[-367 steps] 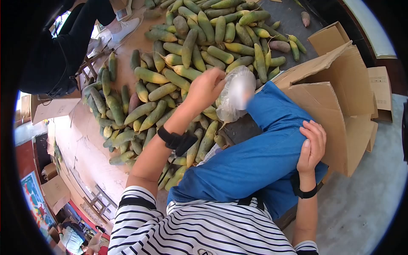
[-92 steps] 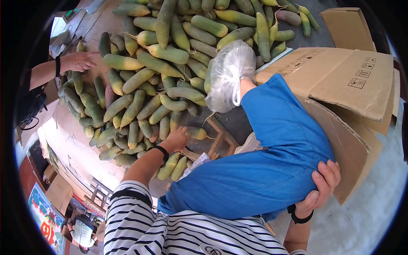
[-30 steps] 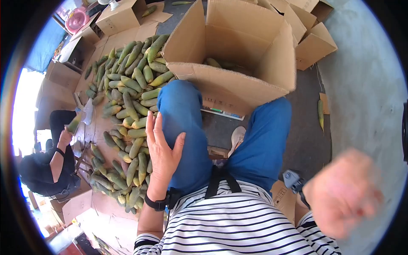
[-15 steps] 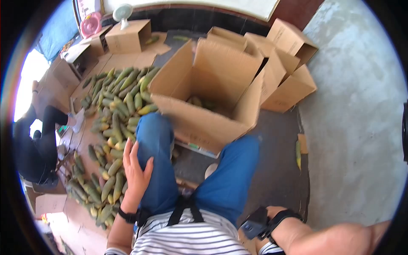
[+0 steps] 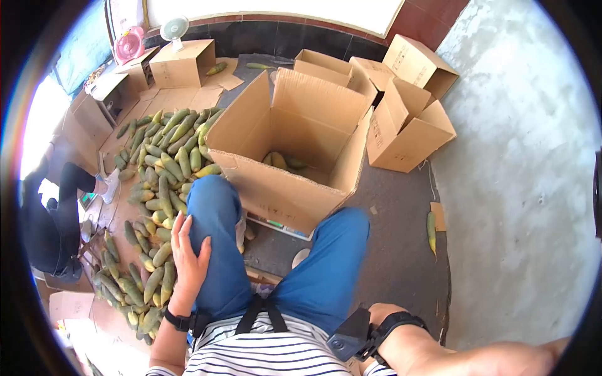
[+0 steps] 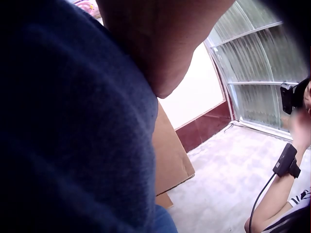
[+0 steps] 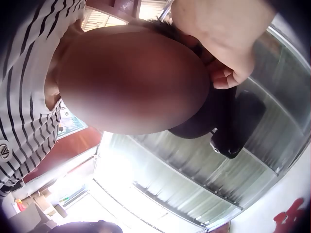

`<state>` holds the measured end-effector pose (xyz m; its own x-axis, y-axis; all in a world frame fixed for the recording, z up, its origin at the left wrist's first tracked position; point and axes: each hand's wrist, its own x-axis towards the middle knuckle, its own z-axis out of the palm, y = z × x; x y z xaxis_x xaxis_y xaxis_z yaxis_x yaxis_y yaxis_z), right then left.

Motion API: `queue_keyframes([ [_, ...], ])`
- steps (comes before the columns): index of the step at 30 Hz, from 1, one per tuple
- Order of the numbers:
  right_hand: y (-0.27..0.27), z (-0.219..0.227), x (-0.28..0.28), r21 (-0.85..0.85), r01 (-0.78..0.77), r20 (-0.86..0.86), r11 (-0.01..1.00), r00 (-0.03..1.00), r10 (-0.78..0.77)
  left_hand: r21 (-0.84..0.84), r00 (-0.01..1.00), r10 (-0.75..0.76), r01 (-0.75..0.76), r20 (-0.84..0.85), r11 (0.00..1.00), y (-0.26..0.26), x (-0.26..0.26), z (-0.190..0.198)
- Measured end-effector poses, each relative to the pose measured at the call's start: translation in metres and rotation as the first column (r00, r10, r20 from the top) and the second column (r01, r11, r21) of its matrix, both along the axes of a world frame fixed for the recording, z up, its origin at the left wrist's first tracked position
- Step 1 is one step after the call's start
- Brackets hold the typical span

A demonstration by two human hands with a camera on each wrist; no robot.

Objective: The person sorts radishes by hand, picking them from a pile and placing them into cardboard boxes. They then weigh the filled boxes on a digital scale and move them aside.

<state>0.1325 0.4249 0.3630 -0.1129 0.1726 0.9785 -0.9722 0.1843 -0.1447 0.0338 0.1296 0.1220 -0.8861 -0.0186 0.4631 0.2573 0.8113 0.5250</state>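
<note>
In the head view my left hand [image 5: 190, 257] rests on the left knee of the blue trousers [image 5: 216, 250], fingers spread and holding nothing. At the lower right my right hand [image 5: 501, 360] is raised close to the head camera, its fingers out of sight there. The right wrist view shows this hand [image 7: 223, 48] with bent fingers beside dark headgear [image 7: 194, 124]; whether they grip it is unclear. An upright open carton [image 5: 276, 188] stands in front of the knees, several green radishes [image 5: 278, 160] at its bottom. A large radish pile [image 5: 164, 188] lies to its left.
Open cartons [image 5: 407, 128] stand at the back right, and another carton [image 5: 182, 66] at the back left bears a fan [image 5: 174, 29]. One radish [image 5: 431, 232] lies on the floor at right. Another person [image 5: 56, 219] sits at far left.
The head view has turned from the radish pile to the carton. My right hand has risen toward the head. My left hand has gone from the pile to the knee and stays there.
</note>
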Motion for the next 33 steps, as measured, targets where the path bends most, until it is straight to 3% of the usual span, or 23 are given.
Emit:
queue_keyframes([
  [23, 0.000, 0.009, -0.011, 0.019, 0.016, 0.036, 1.000, 0.999, -0.016, 0.007, 0.993, 0.010, -0.009, -0.116, 1.000, -0.007, 0.000, -0.009],
  [33, -0.001, 0.018, -0.024, 0.061, -0.033, 0.002, 0.998, 0.999, 0.033, 0.022, 0.997, 0.029, -0.028, -0.077, 0.999, -0.005, 0.003, -0.003],
])
